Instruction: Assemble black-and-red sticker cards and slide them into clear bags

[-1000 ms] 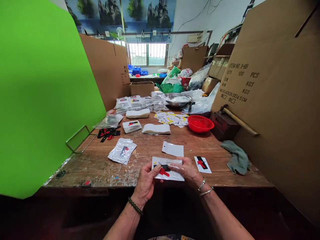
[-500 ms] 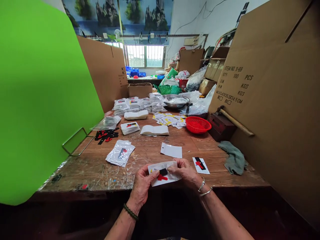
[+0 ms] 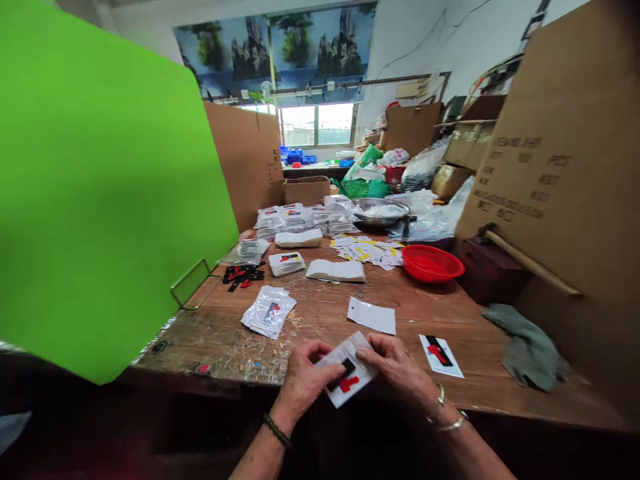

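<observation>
Both my hands hold one white printed card [image 3: 358,364] over the table's front edge, with a black strip and a red piece on its face. My left hand [image 3: 309,375] pinches its left side, thumb lying by the black strip. On the upper right corner, the thumb and fingers of my right hand [image 3: 400,365] are closed. Just beyond lies a blank white card [image 3: 373,315] with a small hole. Right of my right hand rests another card [image 3: 440,355] bearing black and red pieces. A pile of bagged cards [image 3: 270,312] sits to the left.
Loose black and red pieces [image 3: 243,275] lie at the left near a bent wire stand [image 3: 191,285]. Farther back are white paper stacks [image 3: 336,270], scattered yellow-white cards [image 3: 367,250] and a red basket [image 3: 433,264]. A grey cloth [image 3: 525,343] and a hammer [image 3: 533,261] are at right.
The held card has turned from nearly level to a steep slant, its right end raised. My view has shifted, so the table's things appear farther right and slightly lower.
</observation>
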The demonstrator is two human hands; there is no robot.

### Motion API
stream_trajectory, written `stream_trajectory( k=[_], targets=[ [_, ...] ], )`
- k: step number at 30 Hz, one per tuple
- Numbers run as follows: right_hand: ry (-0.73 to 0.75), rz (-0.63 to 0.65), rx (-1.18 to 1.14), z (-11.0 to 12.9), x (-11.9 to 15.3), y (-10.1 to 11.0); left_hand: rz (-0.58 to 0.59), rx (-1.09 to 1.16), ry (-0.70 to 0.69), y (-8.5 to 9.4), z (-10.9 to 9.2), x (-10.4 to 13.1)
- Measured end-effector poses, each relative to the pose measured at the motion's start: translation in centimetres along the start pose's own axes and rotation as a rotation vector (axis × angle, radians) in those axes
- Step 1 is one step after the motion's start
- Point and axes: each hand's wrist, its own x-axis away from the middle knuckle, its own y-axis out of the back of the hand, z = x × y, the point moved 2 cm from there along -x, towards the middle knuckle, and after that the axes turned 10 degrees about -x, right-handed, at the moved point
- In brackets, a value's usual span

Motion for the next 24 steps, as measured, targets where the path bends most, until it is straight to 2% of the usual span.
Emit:
stream_trajectory(
  k=[2, 4, 7, 10, 12, 14, 17, 20, 22, 24],
  targets=[
    [0.052, 0.062, 0.117, -0.6, -0.1, -0.7, 0.055, -0.166, -0.077, 0.4, -1.2, 0.3],
    [0.142, 0.082, 0.237, -1.0, -0.3, -1.4, 0.06, -0.278, -0.144, 0.6, -2.2, 0.6],
    [0.227, 0.021, 0.376, -1.4, -0.7, -2.5, -0.014, -0.383, -0.189, 0.8, -2.6, 0.9],
    [0.186, -0.036, 0.431, -1.5, -1.0, -3.3, -0.093, -0.413, -0.204, 1.7, -2.0, 0.7],
    [0.166, -0.03, 0.434, -1.3, -1.3, -3.2, -0.147, -0.438, -0.207, 3.2, -1.6, -0.4],
    [0.24, -0.077, 0.467, -0.6, -1.7, -2.0, -0.23, -0.467, -0.207, 5.6, -1.8, -2.2],
    [0.458, -0.287, 0.646, 0.6, -2.7, 1.2, -0.345, -0.499, -0.185, 10.0, -2.8, -6.0],
    [0.527, -0.435, 0.872, 0.6, -4.3, 3.7, -0.495, -0.626, -0.155, 13.5, -4.0, -9.6],
    [0.504, -0.48, 0.982, 0.1, -5.5, 4.0, -0.549, -0.752, -0.125, 14.9, -4.4, -11.4],
    [0.462, -0.519, 1.08, -0.4, -6.5, 3.4, -0.56, -0.852, -0.109, 15.3, -4.4, -12.7]
  ],
)
